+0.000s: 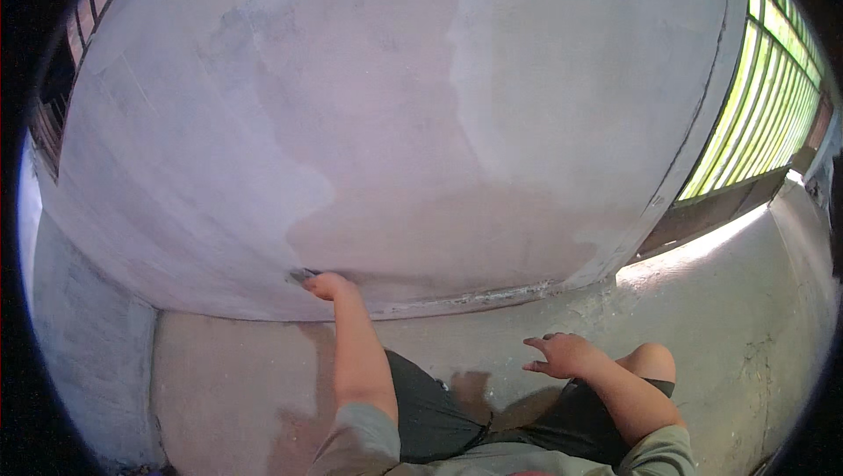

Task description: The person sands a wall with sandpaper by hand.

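Low left on the wall (536, 125), left hand (329, 285) is gripping a flat tool (301, 276); right hand (566, 356) is hovering, fingers spread. Coverage isn't showing clearly (darker patches (378, 81) maybe being shadow).

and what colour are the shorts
Dark grey-green, nearly black; the shorts show best in the head view.

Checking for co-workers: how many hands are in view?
2: left hand, holding a flat tool, low at the wall; right hand, open, near the right knee. No others show.
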Demonstrator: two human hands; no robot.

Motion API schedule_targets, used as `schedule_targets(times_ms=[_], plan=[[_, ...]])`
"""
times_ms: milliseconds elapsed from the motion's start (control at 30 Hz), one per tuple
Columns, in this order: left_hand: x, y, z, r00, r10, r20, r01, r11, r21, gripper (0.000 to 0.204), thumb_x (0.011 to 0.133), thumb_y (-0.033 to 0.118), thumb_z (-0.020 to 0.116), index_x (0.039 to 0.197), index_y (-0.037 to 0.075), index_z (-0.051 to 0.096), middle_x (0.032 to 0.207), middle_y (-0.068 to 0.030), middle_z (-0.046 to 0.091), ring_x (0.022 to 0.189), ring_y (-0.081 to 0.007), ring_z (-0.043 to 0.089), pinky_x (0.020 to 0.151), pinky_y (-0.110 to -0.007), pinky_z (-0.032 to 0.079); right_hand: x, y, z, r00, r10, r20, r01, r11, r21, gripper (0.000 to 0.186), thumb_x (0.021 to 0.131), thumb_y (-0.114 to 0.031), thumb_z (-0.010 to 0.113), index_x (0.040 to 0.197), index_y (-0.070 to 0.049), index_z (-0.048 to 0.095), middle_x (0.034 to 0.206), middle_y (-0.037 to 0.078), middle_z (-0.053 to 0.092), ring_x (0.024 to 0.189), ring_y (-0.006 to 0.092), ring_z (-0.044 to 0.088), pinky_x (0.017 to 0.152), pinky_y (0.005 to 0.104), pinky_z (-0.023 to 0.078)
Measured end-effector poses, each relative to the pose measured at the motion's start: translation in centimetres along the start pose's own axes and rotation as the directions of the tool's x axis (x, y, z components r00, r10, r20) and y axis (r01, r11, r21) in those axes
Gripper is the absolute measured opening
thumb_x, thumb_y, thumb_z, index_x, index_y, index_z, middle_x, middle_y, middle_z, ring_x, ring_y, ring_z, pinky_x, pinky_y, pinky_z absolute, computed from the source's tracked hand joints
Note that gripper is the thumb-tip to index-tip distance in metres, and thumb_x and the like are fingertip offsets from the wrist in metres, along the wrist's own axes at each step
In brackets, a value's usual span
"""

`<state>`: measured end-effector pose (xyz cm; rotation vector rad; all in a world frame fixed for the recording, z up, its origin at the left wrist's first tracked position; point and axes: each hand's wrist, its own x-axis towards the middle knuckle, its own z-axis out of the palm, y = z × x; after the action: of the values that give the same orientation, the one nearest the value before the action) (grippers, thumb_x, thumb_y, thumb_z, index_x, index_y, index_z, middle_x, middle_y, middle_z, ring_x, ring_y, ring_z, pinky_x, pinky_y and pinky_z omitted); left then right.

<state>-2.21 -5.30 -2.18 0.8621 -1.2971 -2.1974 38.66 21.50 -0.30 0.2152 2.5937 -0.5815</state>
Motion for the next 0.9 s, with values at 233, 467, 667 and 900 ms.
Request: schedule_targets(times_ms=[233, 467, 667, 900], plan=[[-2.4, 1.5, 0.7, 0.96, 0.268, 0.079, -0.259, 0.959, -0.112, 0.061, 0.11, 0.039, 0.033, 0.156, -0.001, 0.029, 0.165, -0.0154, 0.026, 0.15, -0.0279, 0.03, 0.123, -0.036, 0.024, 0.2, 0.0, -0.2, 1.0, -0.006, -0.016, 0.006, 1.0, -0.007, 0.068, 0.095, -0.06, 0.057, 0.146, -0.016, 0.049, 0.125, 0.024, 0.065, 0.115, 0.043, 0.062, 0.097, 0.0516, 0.05], [-2.9, 2.8, 0.9, 0.99, -0.126, -0.068, 0.12, 0.989, -0.085, 0.064, 0.11, 0.042, 0.027, 0.152, -0.006, 0.035, 0.156, -0.0227, 0.04, 0.141, -0.0353, 0.043, 0.118, -0.041, 0.032, 0.2, 0.0, 0.1, 1.0, -0.004, 0.013, 0.004, 1.0, -0.014, 0.068, 0.095, -0.06, 0.056, 0.145, -0.015, 0.049, 0.126, 0.023, 0.065, 0.116, 0.041, 0.062, 0.095, 0.0516, 0.051], [-2.2, 1.4, 1.1, 0.974, 0.225, -0.026, -0.226, 0.973, -0.052, 0.06, 0.111, 0.036, 0.028, 0.15, -0.009, 0.035, 0.155, -0.0254, 0.04, 0.142, -0.036, 0.042, 0.12, -0.042, 0.029, 0.1, 0.0, -0.4, 1.0, -0.015, -0.013, 0.015, 1.0, -0.008, 0.067, 0.095, -0.06, 0.056, 0.145, -0.016, 0.049, 0.124, 0.024, 0.065, 0.115, 0.0404, 0.063, 0.095, 0.0519, 0.052], [0.5, 0.5, 0.3, 0.923, 0.37, 0.105, -0.381, 0.918, 0.113, 0.059, 0.111, 0.034, 0.028, 0.152, -0.008, 0.033, 0.161, -0.0208, 0.031, 0.147, -0.0319, 0.035, 0.122, -0.04, 0.025, -0.4, -0.2, -0.5, 1.0, -0.006, -0.015, 0.006, 1.0, 0.001, 0.068, 0.094, -0.059, 0.057, 0.146, -0.016, 0.05, 0.123, 0.025, 0.065, 0.113, 0.0439, 0.063, 0.096, 0.0513, 0.051]])
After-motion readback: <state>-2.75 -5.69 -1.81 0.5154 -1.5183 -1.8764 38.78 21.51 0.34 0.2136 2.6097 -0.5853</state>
